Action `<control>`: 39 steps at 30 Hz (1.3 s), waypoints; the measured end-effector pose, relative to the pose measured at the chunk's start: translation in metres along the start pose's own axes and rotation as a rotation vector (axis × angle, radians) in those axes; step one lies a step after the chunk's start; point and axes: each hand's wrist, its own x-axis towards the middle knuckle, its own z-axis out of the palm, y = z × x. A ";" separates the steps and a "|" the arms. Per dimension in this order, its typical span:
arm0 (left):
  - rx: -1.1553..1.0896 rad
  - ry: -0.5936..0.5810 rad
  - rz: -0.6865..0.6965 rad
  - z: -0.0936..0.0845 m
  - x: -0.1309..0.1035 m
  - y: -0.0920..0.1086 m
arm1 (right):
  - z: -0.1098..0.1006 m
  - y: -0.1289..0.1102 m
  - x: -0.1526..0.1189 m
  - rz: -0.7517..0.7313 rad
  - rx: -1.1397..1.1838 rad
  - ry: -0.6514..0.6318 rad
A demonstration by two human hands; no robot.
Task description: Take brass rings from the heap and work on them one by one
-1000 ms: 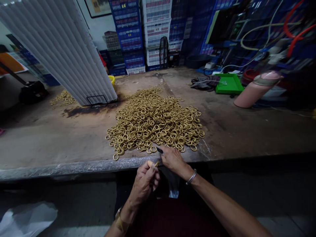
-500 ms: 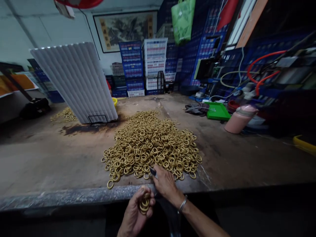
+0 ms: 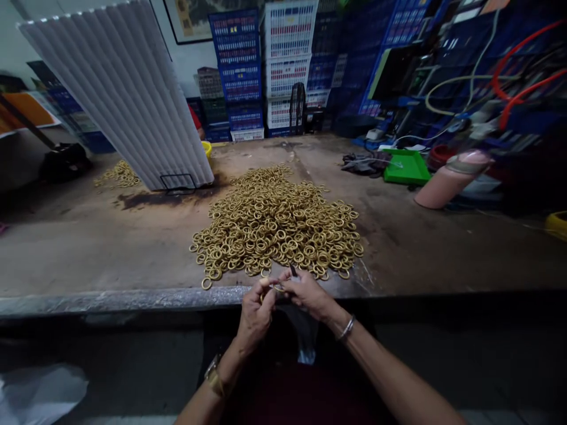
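Head view: L hand [image 3: 257,313] pinches a ring [image 3: 279,288] beside R hand [image 3: 308,295], which grips a dark tool [image 3: 293,270], ring pile [image 3: 283,221] by table's [image 3: 133,251] near edge prob. for quick reach.

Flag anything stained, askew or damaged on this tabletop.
A dark, uneven stain spreads by the foot of the corrugated panel, standing out against the paler tabletop. The heaped gold rings are too small to judge for damage.

Dim, cool light leaves deep shadow below the table [image 3: 110,248]; outer edges look blurred.
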 end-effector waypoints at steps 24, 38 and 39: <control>-0.208 -0.093 -0.281 0.000 -0.007 -0.001 | -0.003 0.015 -0.001 -0.397 -0.652 0.196; -0.131 -0.053 -0.228 -0.003 -0.010 -0.007 | 0.002 0.017 -0.008 -0.359 -1.278 0.073; -0.138 -0.056 -0.222 -0.004 -0.011 -0.006 | 0.001 0.016 -0.006 -0.346 -1.295 0.093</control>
